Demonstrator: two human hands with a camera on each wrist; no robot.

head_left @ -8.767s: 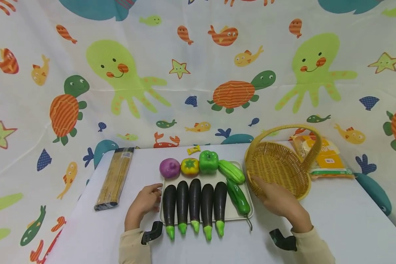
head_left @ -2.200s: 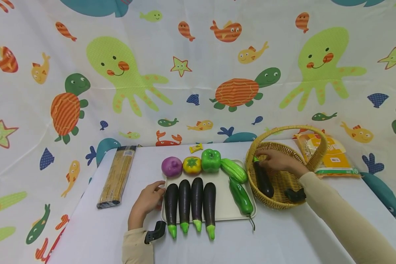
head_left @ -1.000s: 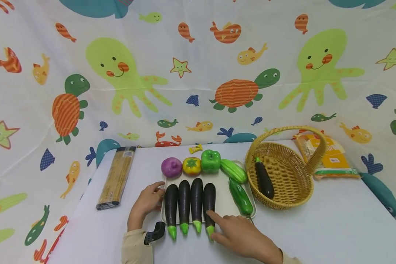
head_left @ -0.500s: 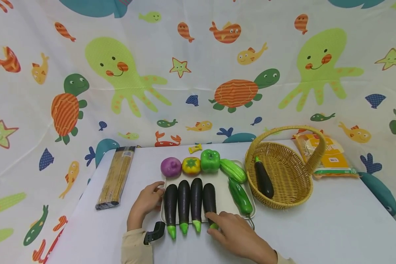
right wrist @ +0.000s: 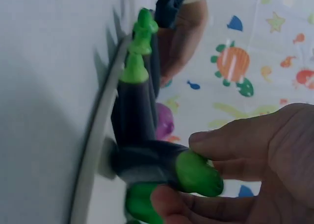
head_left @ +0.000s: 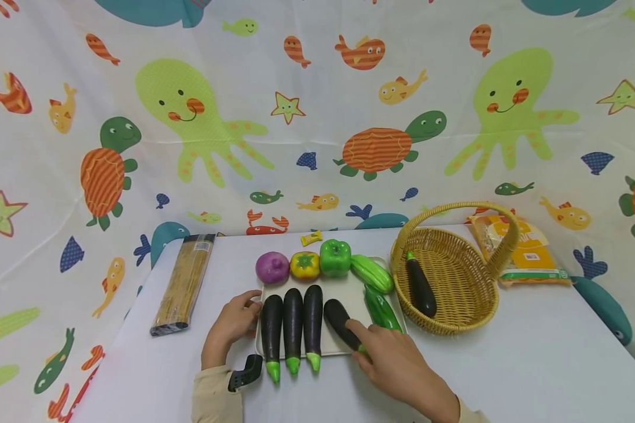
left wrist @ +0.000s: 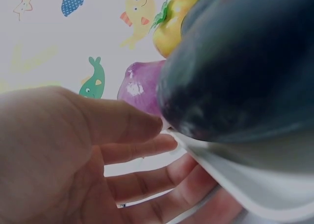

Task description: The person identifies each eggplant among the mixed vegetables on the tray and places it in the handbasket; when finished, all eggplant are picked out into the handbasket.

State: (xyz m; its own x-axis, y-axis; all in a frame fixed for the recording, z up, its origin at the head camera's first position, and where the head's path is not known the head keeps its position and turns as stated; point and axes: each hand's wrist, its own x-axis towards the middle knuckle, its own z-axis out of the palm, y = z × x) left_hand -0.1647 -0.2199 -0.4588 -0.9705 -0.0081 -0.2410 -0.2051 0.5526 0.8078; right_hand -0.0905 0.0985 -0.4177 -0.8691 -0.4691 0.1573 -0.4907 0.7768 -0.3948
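Eggplant number four from the left on the cream tray slants from far left to near right, its green stem end pinched by the right hand. In the right wrist view, thumb and fingers hold that green end with a narrow grip; whether the dark far end touches the tray cannot be told.

The left hand lies at the tray's left edge, fingers loosely extended against the outer rim, the thumb near the corner; how firmly it presses cannot be told. Just right of it, three other eggplants lie side by side, green ends toward the near side and over the rim.

To the right of the held eggplant is a long green pepper, its near end hidden by the right hand. Along the tray's far side, from left to right, are a purple onion, a yellow tomato-like piece, a green bell pepper and a pale green gourd. Beyond them lies a small yellow packet.

Right of the tray stands a wicker basket with one eggplant inside; an orange bag lies behind it. At far left is a bundle of sticks.
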